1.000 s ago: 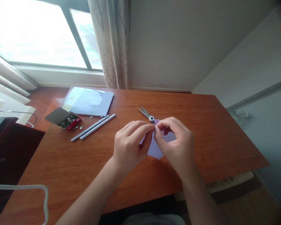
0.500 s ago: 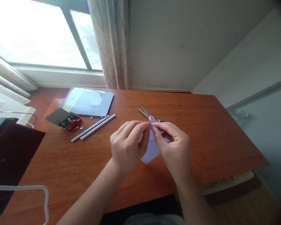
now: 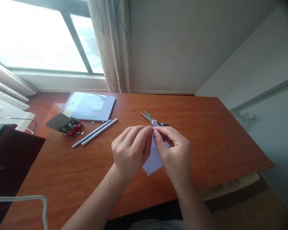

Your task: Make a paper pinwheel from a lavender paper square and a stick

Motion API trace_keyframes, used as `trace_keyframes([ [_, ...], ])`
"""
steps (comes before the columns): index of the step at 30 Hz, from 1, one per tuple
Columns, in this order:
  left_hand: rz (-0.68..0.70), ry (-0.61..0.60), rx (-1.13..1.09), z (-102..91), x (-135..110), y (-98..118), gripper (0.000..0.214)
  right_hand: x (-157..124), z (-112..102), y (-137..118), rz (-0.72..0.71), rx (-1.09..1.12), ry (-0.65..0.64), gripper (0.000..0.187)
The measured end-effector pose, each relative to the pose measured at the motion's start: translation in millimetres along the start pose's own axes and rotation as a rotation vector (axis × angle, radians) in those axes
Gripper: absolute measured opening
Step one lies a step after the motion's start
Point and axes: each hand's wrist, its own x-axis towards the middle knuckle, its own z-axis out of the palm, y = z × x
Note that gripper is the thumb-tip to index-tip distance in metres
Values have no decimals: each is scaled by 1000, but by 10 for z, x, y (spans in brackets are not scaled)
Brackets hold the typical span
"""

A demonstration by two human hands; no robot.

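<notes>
Both hands meet over the middle of the table, fingertips pinched together on a sheet of light purple paper (image 3: 154, 158). My left hand (image 3: 132, 145) is closed on the paper's upper part. My right hand (image 3: 175, 148) pinches the same spot from the other side, thumb and index finger together. Whether something small lies between the fingertips is hidden. The paper hangs below the hands and narrows to a pointed corner towards me. Just beyond the fingertips lie scissors (image 3: 147, 116) with parted blades and dark handles, partly covered by the paper.
On the wooden table (image 3: 220, 137), to the left, lie two rolled paper sticks (image 3: 99, 131). Near them stands an open red box (image 3: 70, 127) of metal thumbtacks, with several loose tacks beside it. Behind is a clear plastic sleeve with purple paper (image 3: 91, 106). A white cable (image 3: 44, 207) hangs at lower left.
The hands stay pinched together at the paper. Its lower corner has swung slightly down and towards me. The whole view has shifted a little.
</notes>
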Motion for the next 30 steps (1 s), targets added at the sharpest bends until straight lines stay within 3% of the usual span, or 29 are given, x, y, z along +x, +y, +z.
trace_keyframes([
  [8,-10,-44,19,5,4,-10,15,-5,-54,-25,-47,-6,-49,24],
  [19,-204,-48,-278,-38,116,5,13,-23,-118,-39,-57,12,-98,38],
  [30,-149,-20,-299,-24,103,-20,16,-34,-192,-48,-84,-19,-175,47],
])
